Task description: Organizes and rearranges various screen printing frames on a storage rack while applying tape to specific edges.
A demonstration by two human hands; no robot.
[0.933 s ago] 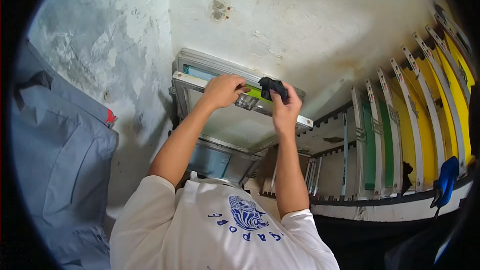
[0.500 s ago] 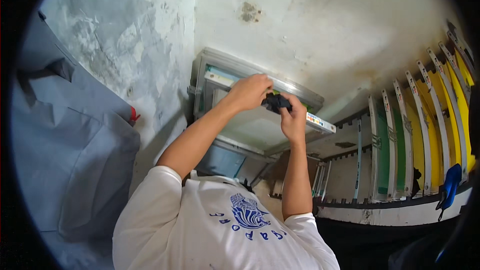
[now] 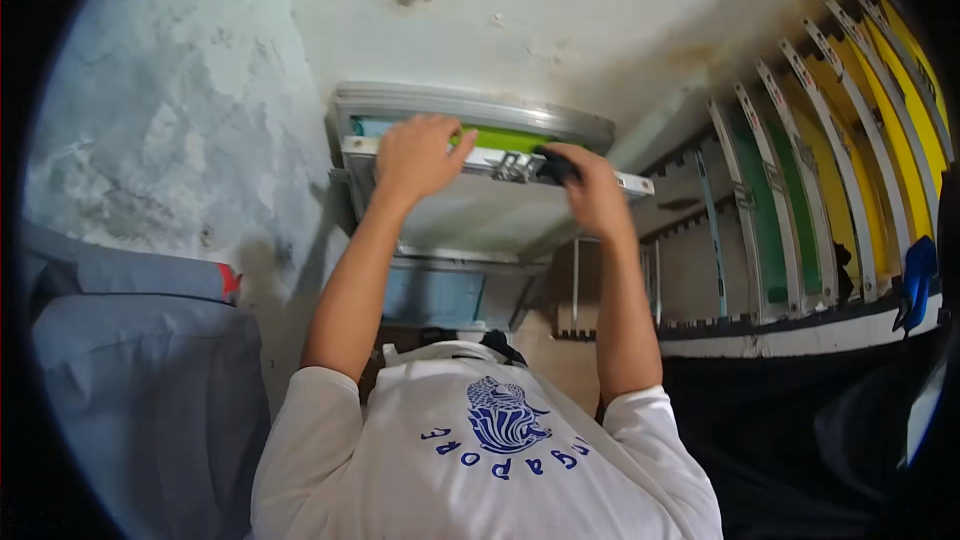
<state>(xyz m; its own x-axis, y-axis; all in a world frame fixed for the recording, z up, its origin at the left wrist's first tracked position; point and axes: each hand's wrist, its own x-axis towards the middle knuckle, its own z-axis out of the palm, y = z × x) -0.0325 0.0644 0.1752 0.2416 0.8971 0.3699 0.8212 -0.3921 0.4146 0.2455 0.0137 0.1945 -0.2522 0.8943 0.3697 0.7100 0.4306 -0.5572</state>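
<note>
A silver metal frame with a pale panel [image 3: 480,215] stands against the wall in front of me. My left hand [image 3: 420,155] is closed over the left part of its upper bar [image 3: 480,158], thumb pointing right. Farther right along that bar, my right hand [image 3: 597,188] holds a crumpled black cloth [image 3: 557,167] against it. A small metal clasp [image 3: 513,168] sits on the bar just left of the cloth. Behind the bar a bright green strip [image 3: 505,140] shows, with another metal frame [image 3: 480,100] at the back.
On the right, several metal frames with green and yellow panels [image 3: 862,170] stand upright in a slotted rack [image 3: 750,343]. A blue object [image 3: 916,280] hangs at its end. Grey fabric [image 3: 150,380] with a red tab [image 3: 230,282] bulks at the left beside a peeling wall [image 3: 190,110].
My hands have moved apart: the left has gone from near the cloth to the bar's left part. The right keeps the black cloth, and the clasp has come into sight.
</note>
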